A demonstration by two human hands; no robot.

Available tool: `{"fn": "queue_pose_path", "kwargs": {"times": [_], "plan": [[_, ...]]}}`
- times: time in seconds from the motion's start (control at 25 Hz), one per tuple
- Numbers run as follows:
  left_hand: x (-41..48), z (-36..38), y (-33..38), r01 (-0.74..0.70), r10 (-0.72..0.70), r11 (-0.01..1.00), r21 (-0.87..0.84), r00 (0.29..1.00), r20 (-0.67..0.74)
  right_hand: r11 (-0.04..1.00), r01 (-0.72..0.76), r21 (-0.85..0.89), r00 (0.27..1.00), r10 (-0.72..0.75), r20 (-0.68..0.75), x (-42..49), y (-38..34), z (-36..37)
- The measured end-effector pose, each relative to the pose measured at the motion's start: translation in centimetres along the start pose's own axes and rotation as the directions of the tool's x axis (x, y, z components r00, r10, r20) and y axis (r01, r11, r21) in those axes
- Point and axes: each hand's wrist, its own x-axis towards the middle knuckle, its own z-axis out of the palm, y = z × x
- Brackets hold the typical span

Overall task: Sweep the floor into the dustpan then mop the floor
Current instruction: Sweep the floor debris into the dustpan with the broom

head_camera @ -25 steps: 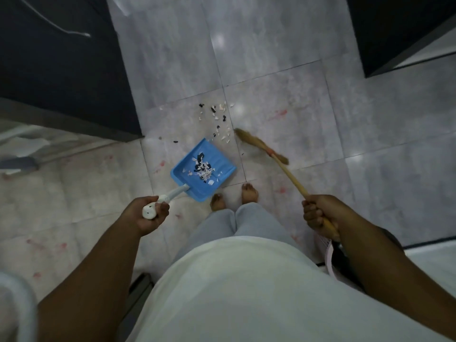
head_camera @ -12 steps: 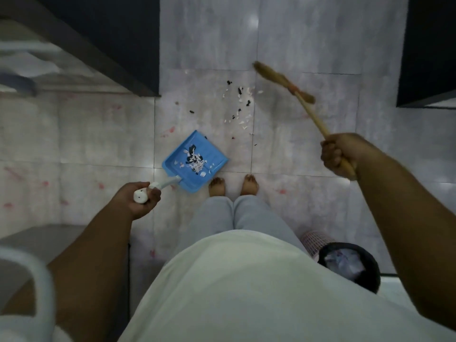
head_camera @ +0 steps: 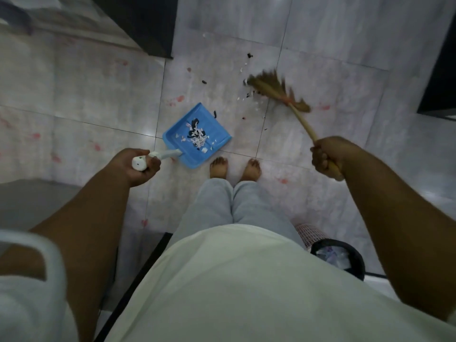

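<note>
The left hand [head_camera: 138, 166] grips the blue dustpan [head_camera: 197, 137] by its handle; the right hand [head_camera: 325, 156] grips the broom [head_camera: 276, 91] right of the debris [head_camera: 246, 97].

- The person wore a loose, pale cream shirt [head_camera: 246, 280] with short sleeves [head_camera: 29, 287].
- The trousers [head_camera: 217, 206] were light grey.
- Both feet [head_camera: 218, 167] were bare, and the forearms [head_camera: 98, 218] uncovered.

A black-rimmed bin [head_camera: 359, 265] with a pale liner and scraps inside stands toward the lower right corner of the floor [head_camera: 333, 33], and a pink mesh basket [head_camera: 308, 232] is just beside it on its upper left. A dark cabinet [head_camera: 148, 23] rises along the floor's top edge, left of the middle, and another dark panel [head_camera: 441, 70] stands at the right edge. A plain grey ledge [head_camera: 49, 201] lies along the left edge.
</note>
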Motion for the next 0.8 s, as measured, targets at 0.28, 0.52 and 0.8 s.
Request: {"fn": "queue_pose_path", "kwargs": {"times": [0.28, 0.52, 0.8], "plan": [[0.2, -0.6, 0.0, 0.001, 0.000, 0.998, 0.068, 1.000, -0.003, 0.998, 0.060, 0.030, 0.997, -0.062, 0.055, -4.6, 2.6, -2.7], [0.4, -0.6, 0.2, 0.002, -0.003, 0.998, 0.062, 1.000, 0.022, 0.989, 0.144, 0.010, 0.989, -0.145, 0.015, -2.0, -5.2, 0.3], [1.3, -0.7, -0.5, -0.021, 0.020, 0.999, 0.028, 1.000, 0.015, 0.980, 0.128, -0.151, 0.992, -0.129, 0.003, 2.7, -7.5, 4.5]]}}
